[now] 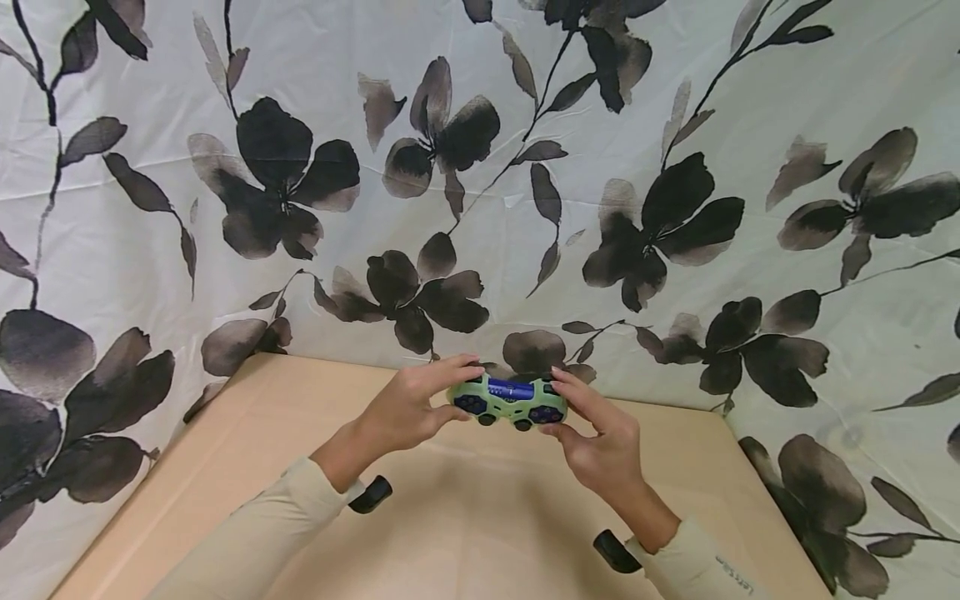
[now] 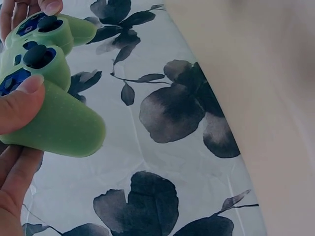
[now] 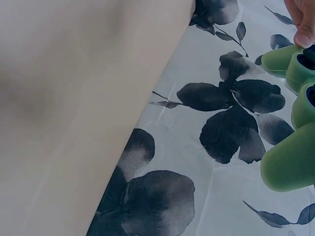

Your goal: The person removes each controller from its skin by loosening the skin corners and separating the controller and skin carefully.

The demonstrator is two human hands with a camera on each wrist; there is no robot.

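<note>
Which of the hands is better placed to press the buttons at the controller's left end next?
Probably the left hand: it holds that end of the green controller, its thumb beside the left buttons. The right hand grips the opposite end, farther away.

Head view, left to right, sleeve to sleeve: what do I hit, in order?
Cream fabric left sleeve, bare left hand, pale-green two-handled game controller with blue panels, bare right hand, cream fabric right sleeve.
</note>
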